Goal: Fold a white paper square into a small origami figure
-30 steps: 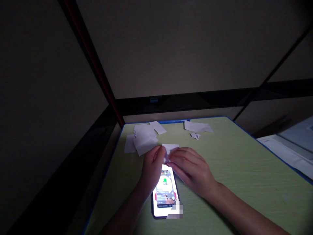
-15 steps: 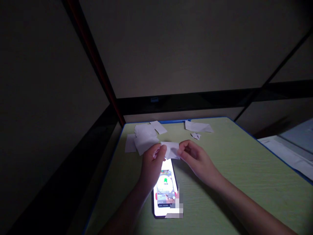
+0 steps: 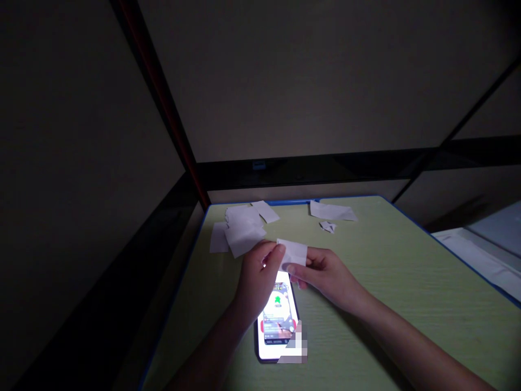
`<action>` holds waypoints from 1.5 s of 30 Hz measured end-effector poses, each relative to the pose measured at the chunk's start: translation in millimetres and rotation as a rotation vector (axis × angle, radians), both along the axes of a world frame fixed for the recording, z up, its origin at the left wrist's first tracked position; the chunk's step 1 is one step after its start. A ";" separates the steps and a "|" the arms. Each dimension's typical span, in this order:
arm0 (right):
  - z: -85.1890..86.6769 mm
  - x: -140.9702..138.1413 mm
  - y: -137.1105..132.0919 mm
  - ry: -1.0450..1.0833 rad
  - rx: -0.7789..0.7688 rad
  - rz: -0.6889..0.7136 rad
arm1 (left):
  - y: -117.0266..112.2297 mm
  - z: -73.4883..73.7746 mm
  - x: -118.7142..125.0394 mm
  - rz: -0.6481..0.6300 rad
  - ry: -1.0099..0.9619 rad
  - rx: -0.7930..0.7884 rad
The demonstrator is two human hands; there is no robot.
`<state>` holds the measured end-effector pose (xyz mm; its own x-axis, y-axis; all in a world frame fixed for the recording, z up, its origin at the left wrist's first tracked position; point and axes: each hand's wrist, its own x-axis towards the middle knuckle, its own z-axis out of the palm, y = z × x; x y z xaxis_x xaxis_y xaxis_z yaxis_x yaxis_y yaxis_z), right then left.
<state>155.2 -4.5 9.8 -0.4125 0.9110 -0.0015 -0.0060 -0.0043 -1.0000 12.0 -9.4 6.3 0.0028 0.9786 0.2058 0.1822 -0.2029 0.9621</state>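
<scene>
you held a small white paper piece (image 3: 293, 251) between both hands, just above the far end of the lit phone (image 3: 279, 320), which lay flat on the green bench (image 3: 386, 282). the room was dark, so i judge the paper sat there because the screen gave the only light on it. your left hand (image 3: 256, 277) came up from below with the wrist straight and the fingers curled, its grip pinching the paper's left edge between thumb and fingertips. your right hand (image 3: 325, 274) reached in from the right, forearm low over the bench, its grip pinching the paper's lower right part with the thumb on the near face. the paper stood nearly upright, clear of the bench. beyond your left hand a pile of paper pieces (image 3: 240, 231) lay overlapped near the far left corner, probably for easy reach. a flat sheet (image 3: 331, 210) and a small crumpled scrap (image 3: 328, 226) lay well apart from it by the far edge.
</scene>
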 end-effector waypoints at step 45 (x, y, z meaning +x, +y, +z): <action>0.3 1.6 -1.7 -0.024 -0.029 0.012 | 1.6 7.6 -6.0 0.000 -0.067 -0.034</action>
<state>156.8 -6.2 10.1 -0.4231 0.9053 -0.0376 0.0181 -0.0330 -0.9993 6.0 -7.8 13.9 -0.0102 0.9851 0.1719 0.1174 -0.1695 0.9785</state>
